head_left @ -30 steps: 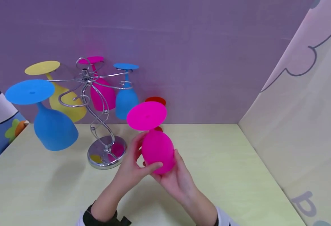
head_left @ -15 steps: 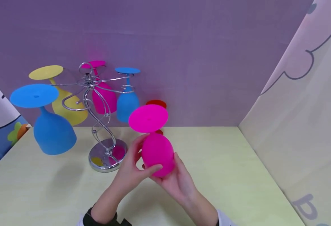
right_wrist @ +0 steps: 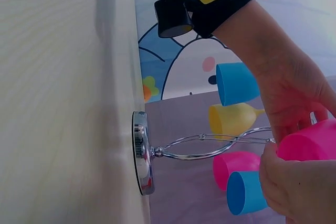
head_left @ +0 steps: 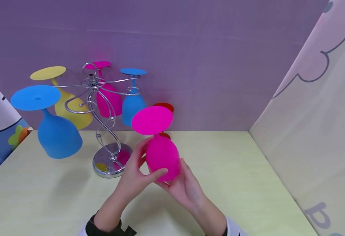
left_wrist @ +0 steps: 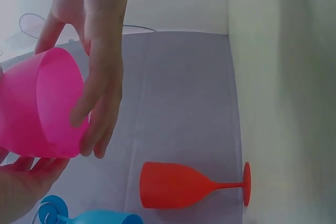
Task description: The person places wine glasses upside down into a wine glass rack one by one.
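Both hands hold a bright pink plastic goblet (head_left: 162,159) upside down above the table, its foot up and its mouth down. My left hand (head_left: 135,172) grips the bowl from the left, with the thumb across its front. From the right and below, my right hand (head_left: 187,190) holds the bowl near the rim; some of its fingers are hidden behind the goblet. In the left wrist view, the right hand's fingers reach the rim of the pink goblet (left_wrist: 37,103). The right wrist view shows the left hand (right_wrist: 294,87) beyond the right hand (right_wrist: 299,187).
Left of the hands stands a chrome goblet rack (head_left: 112,160). Hanging upside down from it are a near blue goblet (head_left: 59,136), a yellow goblet (head_left: 72,109), a pink goblet (head_left: 109,100) and a far blue goblet (head_left: 133,105). A red goblet (left_wrist: 178,185) stands upright behind the held one.
The held goblet's foot has shifted slightly left against the rack over the last half second. Both hands keep their hold, and the whole head view has shifted a little.
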Action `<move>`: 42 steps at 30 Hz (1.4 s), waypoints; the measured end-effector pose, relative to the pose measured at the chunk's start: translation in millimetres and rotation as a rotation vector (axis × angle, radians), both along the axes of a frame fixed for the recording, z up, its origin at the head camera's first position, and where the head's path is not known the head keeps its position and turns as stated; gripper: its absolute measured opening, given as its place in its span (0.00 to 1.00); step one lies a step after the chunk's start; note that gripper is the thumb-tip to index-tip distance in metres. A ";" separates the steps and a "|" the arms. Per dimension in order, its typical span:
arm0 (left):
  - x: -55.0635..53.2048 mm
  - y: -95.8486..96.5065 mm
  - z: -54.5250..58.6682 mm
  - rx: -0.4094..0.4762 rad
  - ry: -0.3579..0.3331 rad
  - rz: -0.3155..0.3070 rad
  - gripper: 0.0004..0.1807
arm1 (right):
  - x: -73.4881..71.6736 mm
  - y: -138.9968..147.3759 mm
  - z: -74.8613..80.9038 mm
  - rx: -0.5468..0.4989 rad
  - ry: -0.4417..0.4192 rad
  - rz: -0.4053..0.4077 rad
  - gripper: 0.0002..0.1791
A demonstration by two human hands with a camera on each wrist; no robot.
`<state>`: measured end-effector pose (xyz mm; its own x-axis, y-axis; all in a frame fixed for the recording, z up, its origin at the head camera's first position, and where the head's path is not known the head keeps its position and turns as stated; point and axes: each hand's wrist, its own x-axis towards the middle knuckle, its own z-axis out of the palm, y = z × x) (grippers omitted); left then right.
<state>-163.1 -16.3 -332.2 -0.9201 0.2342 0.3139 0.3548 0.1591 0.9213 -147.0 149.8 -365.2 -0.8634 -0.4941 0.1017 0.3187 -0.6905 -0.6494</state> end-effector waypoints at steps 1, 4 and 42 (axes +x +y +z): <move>-0.1 -0.2 0.2 -0.002 0.003 0.004 0.47 | -0.3 0.4 -0.1 0.004 0.001 -0.001 0.27; -0.5 -1.5 1.2 -0.010 0.008 0.018 0.47 | -1.5 1.9 -0.6 0.025 0.000 -0.016 0.27; -19.3 -66.7 54.8 -0.118 -0.028 0.392 0.51 | -145.0 35.3 69.6 1.221 0.698 -0.435 0.48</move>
